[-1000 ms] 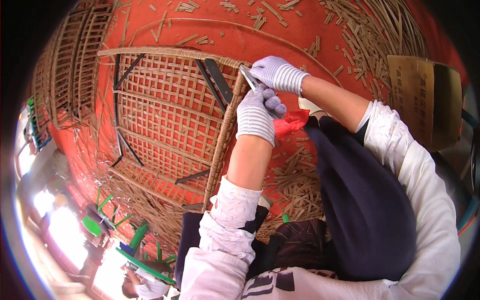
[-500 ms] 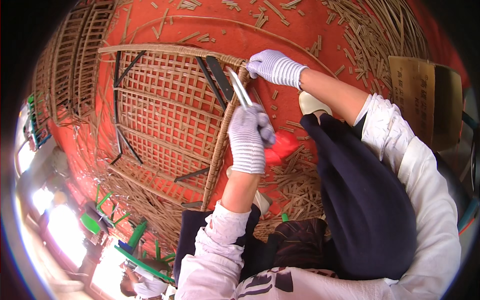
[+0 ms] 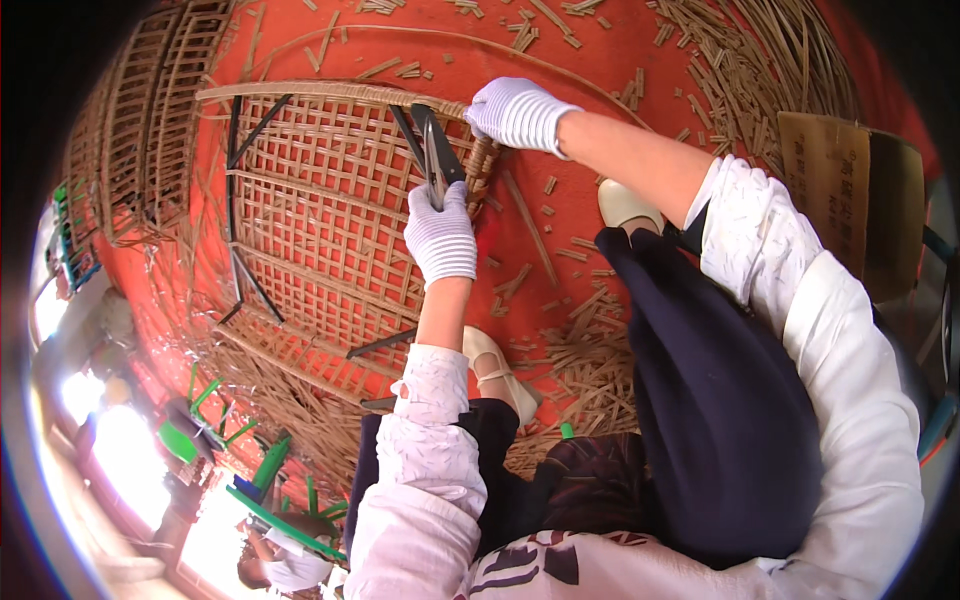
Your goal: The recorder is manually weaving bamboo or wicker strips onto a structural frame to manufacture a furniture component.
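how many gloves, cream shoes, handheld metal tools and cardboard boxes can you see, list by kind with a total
Gloves: 2
Cream shoes: 2
Handheld metal tool: 1
Cardboard box: 1
Total: 6

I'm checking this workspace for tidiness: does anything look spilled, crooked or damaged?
Yes: short strips lie scattered over the red floor covering, heaped near the shoes, untidy against the long strips bunched together. The woven frame shows no clear break.

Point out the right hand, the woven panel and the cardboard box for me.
Right hand (image 3: 522,115): head view, on its gloved back.
Woven panel (image 3: 322,197): head view, lattice near its middle.
Cardboard box (image 3: 828,195): head view, its lighter side.
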{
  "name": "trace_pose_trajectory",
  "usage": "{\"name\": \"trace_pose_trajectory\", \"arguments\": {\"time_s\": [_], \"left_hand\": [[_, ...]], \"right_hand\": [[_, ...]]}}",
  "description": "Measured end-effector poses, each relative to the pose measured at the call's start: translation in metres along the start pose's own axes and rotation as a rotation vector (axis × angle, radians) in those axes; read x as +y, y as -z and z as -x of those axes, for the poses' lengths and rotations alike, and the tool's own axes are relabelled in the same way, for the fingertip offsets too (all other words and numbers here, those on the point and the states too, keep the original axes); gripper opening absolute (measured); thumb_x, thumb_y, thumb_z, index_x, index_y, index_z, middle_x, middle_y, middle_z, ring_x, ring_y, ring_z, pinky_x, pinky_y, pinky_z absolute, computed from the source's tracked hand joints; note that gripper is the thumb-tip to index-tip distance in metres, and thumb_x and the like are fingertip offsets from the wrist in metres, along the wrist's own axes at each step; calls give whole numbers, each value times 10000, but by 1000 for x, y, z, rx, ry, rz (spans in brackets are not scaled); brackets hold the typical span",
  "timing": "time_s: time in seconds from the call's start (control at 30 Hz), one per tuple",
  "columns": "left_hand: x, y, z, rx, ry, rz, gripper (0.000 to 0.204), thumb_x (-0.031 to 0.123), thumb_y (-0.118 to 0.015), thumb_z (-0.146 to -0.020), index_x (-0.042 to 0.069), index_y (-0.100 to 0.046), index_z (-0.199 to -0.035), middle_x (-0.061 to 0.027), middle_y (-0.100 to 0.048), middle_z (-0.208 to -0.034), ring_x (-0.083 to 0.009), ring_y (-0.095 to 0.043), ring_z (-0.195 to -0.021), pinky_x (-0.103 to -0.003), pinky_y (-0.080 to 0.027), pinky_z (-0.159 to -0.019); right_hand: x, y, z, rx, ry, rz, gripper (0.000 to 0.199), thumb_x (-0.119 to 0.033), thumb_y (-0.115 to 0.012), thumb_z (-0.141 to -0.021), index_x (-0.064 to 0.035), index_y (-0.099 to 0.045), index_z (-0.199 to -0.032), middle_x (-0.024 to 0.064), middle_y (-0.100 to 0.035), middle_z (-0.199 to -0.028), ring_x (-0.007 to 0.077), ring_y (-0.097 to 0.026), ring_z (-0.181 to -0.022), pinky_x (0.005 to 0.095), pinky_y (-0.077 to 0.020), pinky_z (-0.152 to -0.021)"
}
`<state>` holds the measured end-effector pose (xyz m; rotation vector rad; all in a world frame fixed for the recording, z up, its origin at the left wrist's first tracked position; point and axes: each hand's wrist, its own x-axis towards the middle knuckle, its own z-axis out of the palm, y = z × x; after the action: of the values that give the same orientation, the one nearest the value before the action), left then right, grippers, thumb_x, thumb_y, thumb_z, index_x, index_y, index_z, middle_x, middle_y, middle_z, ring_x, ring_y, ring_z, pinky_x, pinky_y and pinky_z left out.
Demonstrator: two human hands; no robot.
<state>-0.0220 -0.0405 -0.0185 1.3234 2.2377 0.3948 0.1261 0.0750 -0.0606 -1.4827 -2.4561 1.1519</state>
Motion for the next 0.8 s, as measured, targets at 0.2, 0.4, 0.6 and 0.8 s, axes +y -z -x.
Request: {"name": "trace_pose_trajectory", "arguments": {"time_s": [0.2,0.4,0.6,0.8], "left_hand": [[-4,2,0,-105,-76,-119,396,388,-705,-830,46,-632,-1016,-166,-689,-819,-375,-660,-782,-447,-511,-731],[-11,-4,2,2,-130,-127,289,316,-596,-921,58,-635,-1045,-190,-686,-870,-397,-652,-821,-463,-509,-739],[-10,-3,1,-72,-97,-171,274,300,-558,-939,68,-642,-1058,-202,-682,-874,-410,-644,-841,-469,-502,-755],[-10,0,2,-67,-125,-92,277,276,-554,-940,35,-645,-1041,-216,-674,-911,-420,-638,-834,-460,-496,-762]], "right_hand": [[9,4,25,-64,-175,-173,331,-341,-510,-883,-106,-727,-796,143,-690,-783,310,-660,-722,405,-520,-711],[4,-11,30,102,-284,-271,372,-352,-478,-893,-83,-713,-792,161,-682,-795,335,-643,-785,429,-493,-774],[-5,-11,26,127,-277,-261,384,-348,-467,-896,-43,-692,-834,197,-659,-804,377,-626,-794,448,-491,-765],[-11,8,29,71,-320,-120,378,-376,-488,-918,-56,-686,-881,183,-673,-845,368,-640,-821,460,-488,-779]]}}
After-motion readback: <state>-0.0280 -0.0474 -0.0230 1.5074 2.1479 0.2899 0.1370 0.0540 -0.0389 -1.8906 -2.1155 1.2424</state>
